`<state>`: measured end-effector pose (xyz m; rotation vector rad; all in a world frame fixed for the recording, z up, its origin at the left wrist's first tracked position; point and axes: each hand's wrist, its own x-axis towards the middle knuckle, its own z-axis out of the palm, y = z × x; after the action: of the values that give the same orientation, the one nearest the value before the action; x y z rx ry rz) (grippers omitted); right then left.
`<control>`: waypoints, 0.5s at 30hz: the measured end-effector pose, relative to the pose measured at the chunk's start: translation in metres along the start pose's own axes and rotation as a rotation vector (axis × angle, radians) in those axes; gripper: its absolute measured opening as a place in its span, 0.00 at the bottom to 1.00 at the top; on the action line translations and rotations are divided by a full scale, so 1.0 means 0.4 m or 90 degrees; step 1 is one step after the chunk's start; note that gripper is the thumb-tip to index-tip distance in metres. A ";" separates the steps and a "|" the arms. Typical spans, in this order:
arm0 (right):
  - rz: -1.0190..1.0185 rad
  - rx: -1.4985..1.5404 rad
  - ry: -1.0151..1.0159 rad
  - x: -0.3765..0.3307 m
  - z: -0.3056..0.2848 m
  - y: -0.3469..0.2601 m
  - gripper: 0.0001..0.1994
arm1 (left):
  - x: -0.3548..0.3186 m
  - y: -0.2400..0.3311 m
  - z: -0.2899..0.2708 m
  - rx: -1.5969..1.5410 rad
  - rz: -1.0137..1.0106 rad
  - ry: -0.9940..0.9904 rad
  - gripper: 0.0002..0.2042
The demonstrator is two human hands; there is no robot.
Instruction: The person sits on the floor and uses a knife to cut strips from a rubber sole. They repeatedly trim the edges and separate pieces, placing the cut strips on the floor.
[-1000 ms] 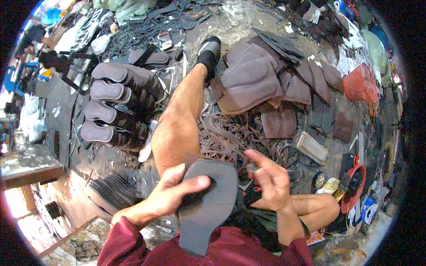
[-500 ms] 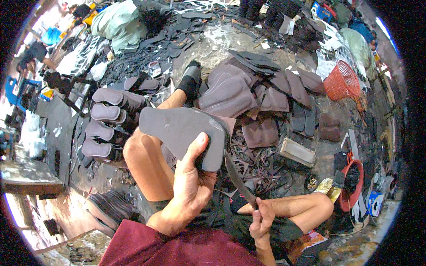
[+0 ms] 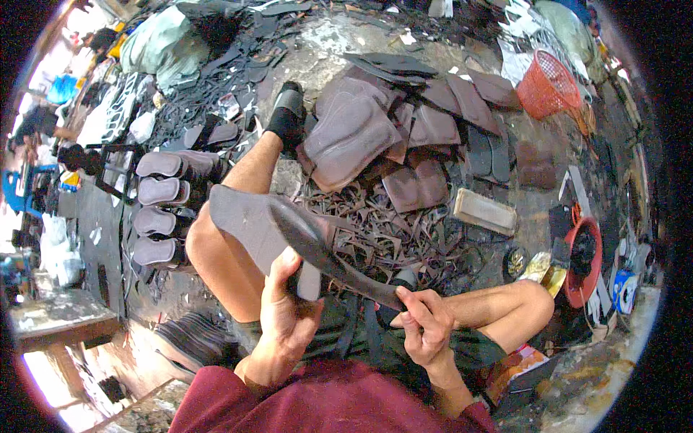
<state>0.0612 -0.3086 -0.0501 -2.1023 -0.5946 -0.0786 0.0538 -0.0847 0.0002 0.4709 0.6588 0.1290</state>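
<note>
The grey sole blank (image 3: 249,227) is now held out over the person's bare left thigh, its heel end gripped in the left hand (image 3: 285,307), whose fingers are curled tight around it with the thumb on top. Half a second ago it sat higher and flatter in the same hand; a second ago both hands were on it. Across the sole blank lies a long dark strip (image 3: 328,256), which the right hand (image 3: 426,328) pinches at its near end between thumb and fingers, closed on it. That strip hung loose below the sole blank half a second ago, so it has been brought up against the blank's edge, which reads as trimming or fitting under way. Beyond the sole blank, a heap of dark offcuts (image 3: 390,238) covers the floor, with a stack of brown cut sheets (image 3: 354,137) further off. Left of the sole blank stands a row of finished grey soles (image 3: 162,206). Far to its right sits an orange basket (image 3: 548,83).
</note>
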 end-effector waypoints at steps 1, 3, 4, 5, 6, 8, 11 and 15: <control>-0.001 0.002 -0.014 0.006 -0.011 -0.012 0.18 | -0.003 -0.007 -0.010 0.010 -0.023 -0.003 0.19; -0.014 0.015 -0.037 0.026 -0.023 -0.037 0.19 | -0.004 -0.017 -0.048 -0.022 0.000 -0.031 0.21; -0.018 0.053 -0.057 0.035 -0.030 -0.039 0.20 | -0.007 -0.020 -0.065 -0.042 0.013 -0.041 0.21; -0.014 0.041 -0.078 0.042 -0.037 -0.050 0.18 | -0.012 -0.013 -0.076 -0.028 0.000 -0.048 0.22; -0.016 0.033 -0.102 0.051 -0.050 -0.056 0.17 | -0.014 -0.006 -0.086 -0.017 -0.008 -0.053 0.22; -0.017 0.009 -0.128 0.070 -0.064 -0.076 0.16 | -0.023 -0.013 -0.108 0.011 -0.018 -0.019 0.25; 0.009 -0.007 -0.172 0.105 -0.053 -0.111 0.18 | -0.031 -0.048 -0.141 0.071 -0.022 0.099 0.31; 0.017 0.051 -0.163 0.132 0.003 -0.089 0.18 | -0.024 -0.054 -0.163 0.149 -0.018 0.054 0.35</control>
<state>0.0916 -0.2710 -0.0089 -2.0559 -0.7097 0.2297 0.0055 -0.0817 -0.0494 0.6839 0.7677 0.0447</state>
